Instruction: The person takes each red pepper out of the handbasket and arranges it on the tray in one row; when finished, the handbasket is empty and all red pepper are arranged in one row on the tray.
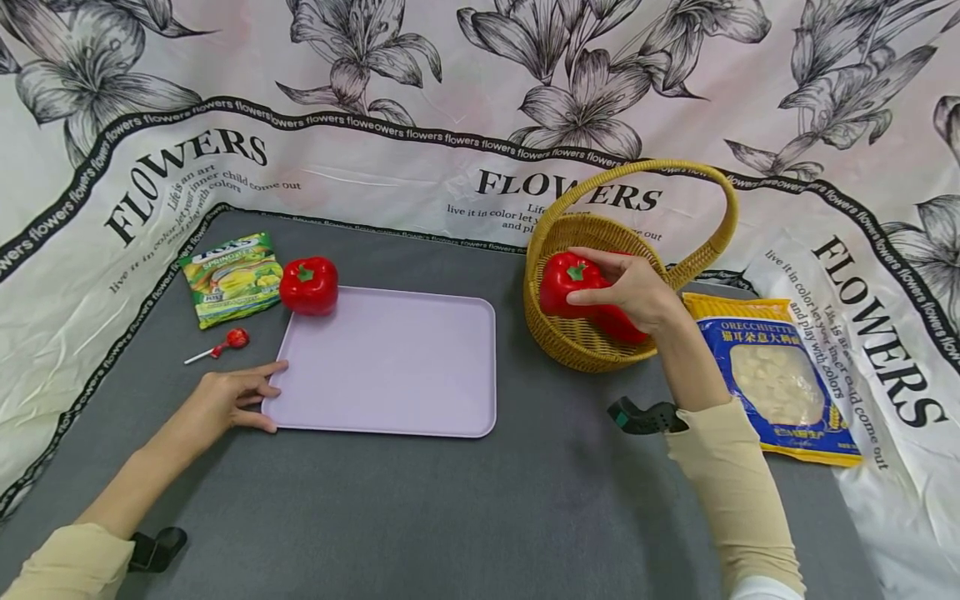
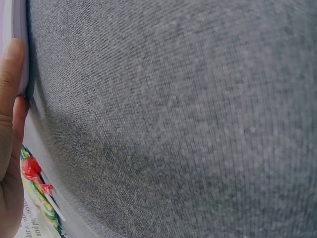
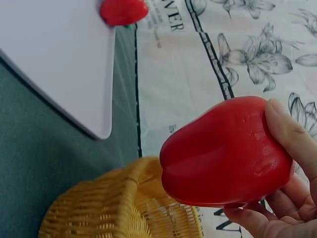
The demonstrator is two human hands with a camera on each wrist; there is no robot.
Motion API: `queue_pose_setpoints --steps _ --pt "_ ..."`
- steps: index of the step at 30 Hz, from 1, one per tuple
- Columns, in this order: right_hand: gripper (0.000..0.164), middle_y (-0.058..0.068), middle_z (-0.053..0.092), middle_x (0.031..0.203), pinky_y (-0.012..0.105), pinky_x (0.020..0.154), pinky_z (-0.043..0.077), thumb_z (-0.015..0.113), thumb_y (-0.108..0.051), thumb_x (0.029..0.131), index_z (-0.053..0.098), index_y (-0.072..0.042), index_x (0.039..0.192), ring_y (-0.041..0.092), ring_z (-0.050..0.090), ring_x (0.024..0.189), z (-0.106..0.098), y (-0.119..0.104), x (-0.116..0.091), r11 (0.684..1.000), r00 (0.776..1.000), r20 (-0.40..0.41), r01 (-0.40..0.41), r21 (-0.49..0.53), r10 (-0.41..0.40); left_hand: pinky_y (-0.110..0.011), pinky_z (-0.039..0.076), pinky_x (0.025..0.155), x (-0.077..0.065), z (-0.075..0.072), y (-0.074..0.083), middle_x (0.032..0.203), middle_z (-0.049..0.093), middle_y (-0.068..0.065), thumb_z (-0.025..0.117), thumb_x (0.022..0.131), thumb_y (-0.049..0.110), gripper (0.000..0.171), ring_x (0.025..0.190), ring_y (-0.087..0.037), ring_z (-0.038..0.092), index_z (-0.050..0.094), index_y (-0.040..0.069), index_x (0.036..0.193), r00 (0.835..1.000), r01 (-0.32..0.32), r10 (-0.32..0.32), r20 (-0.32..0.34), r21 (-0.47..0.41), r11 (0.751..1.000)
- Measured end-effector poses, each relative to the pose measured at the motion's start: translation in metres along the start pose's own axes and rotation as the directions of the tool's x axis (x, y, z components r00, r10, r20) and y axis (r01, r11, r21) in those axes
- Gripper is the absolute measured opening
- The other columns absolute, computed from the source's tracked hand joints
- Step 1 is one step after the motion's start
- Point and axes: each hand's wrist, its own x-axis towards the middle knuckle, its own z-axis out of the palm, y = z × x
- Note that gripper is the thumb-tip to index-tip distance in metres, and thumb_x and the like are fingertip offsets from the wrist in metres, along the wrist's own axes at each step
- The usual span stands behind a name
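Observation:
My right hand holds a glossy red bell pepper with a green stem, between thumb and fingers, over the yellow wicker basket. Its smooth side and lobed end face the right wrist view. Beneath that hand, more red shows inside the basket, partly hidden. At the left, my left hand grips the near left corner of a pale lilac tray, thumb at the corner and fingers on the rim. Another red bell pepper sits at the tray's far left corner.
A green and yellow soup packet lies left of the tray, and a red lollipop with a white stick lies below it. Right of the basket is a blue and yellow pasta bag. The basket's tall handle arches upward behind the right hand.

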Motion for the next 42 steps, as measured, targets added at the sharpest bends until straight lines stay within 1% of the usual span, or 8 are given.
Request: queue_pose_setpoints --steps 6,10,13,20,28,33,38,42 --pt "0.061 0.018 0.049 0.136 0.024 0.084 0.053 0.074 -0.005 0.083 0.05 -0.011 0.14 0.027 0.045 0.117 0.012 -0.002 0.003 0.998 0.998 0.048 0.042 0.045 -0.045 -0.002 0.044 0.075 0.001 -0.001 -0.002 0.118 0.063 -0.023 0.089 0.058 0.012 0.039 0.091 -0.025 0.066 0.072 0.002 0.091 0.999 -0.048 0.048 0.001 -0.018 0.999" --pt "0.061 0.019 0.048 0.138 0.025 0.085 0.053 0.073 -0.004 0.084 0.049 -0.01 0.14 0.029 0.044 0.119 0.023 -0.002 0.006 0.996 0.995 0.078 0.058 0.065 -0.063 -0.004 0.045 0.075 0.0 -0.002 -0.003 0.116 0.065 -0.019 0.089 0.059 0.012 0.039 0.089 -0.016 0.065 0.072 0.002 0.093 0.998 -0.06 0.06 0.0 -0.04 0.997" --pt "0.061 0.018 0.047 0.139 0.026 0.086 0.052 0.072 -0.002 0.084 0.049 -0.008 0.14 0.028 0.044 0.119 0.031 -0.001 0.009 0.995 0.992 0.1 0.069 0.078 -0.076 -0.003 0.045 0.076 -0.001 -0.002 -0.003 0.116 0.065 -0.018 0.089 0.059 0.011 0.04 0.089 -0.014 0.064 0.072 0.001 0.094 0.999 -0.054 0.054 0.003 -0.045 0.998" --pt "0.061 0.016 0.051 0.137 0.027 0.086 0.052 0.074 -0.002 0.082 0.051 -0.008 0.138 0.027 0.048 0.118 0.044 -0.002 0.018 0.996 0.992 0.096 0.079 0.046 -0.083 -0.003 0.044 0.076 -0.001 -0.002 -0.004 0.117 0.065 -0.018 0.089 0.06 0.011 0.041 0.091 -0.013 0.064 0.072 0.0 0.096 1.0 -0.029 0.029 0.004 -0.049 0.998" --pt "0.057 0.015 0.055 0.132 0.034 0.087 0.052 0.074 -0.003 0.082 0.055 -0.012 0.136 0.027 0.048 0.117 0.057 -0.005 0.031 0.997 0.993 0.099 0.055 0.051 -0.06 -0.001 0.043 0.077 0.0 -0.001 -0.003 0.116 0.065 -0.019 0.089 0.059 0.014 0.042 0.092 -0.024 0.065 0.073 0.0 0.095 0.999 -0.035 0.035 -0.004 -0.041 0.999" --pt "0.057 0.018 0.054 0.133 0.03 0.084 0.053 0.071 0.001 0.084 0.053 -0.008 0.137 0.028 0.048 0.118 0.069 -0.003 0.043 0.994 0.987 0.146 0.054 0.097 -0.068 -0.003 0.044 0.076 0.0 -0.001 -0.003 0.116 0.065 -0.019 0.089 0.059 0.014 0.044 0.092 -0.027 0.065 0.072 -0.002 0.096 1.0 -0.018 0.018 -0.001 -0.036 0.999" --pt "0.058 0.018 0.052 0.134 0.031 0.085 0.054 0.069 0.005 0.084 0.051 -0.005 0.138 0.028 0.046 0.119 0.084 0.0 0.053 0.989 0.984 0.168 0.041 0.141 -0.065 -0.011 0.05 0.074 -0.001 -0.002 -0.001 0.117 0.065 -0.02 0.089 0.059 0.015 0.044 0.094 -0.03 0.065 0.072 -0.001 0.096 1.0 -0.005 0.006 0.008 -0.039 0.999" --pt "0.058 0.019 0.052 0.135 0.034 0.089 0.052 0.068 0.007 0.083 0.05 -0.004 0.138 0.029 0.048 0.119 0.096 0.001 0.061 0.986 0.983 0.171 0.041 0.162 -0.069 -0.007 0.048 0.076 0.0 -0.002 -0.001 0.118 0.064 -0.021 0.089 0.06 0.013 0.038 0.097 -0.033 0.064 0.072 0.001 0.093 1.0 -0.007 0.008 0.011 -0.054 0.999"
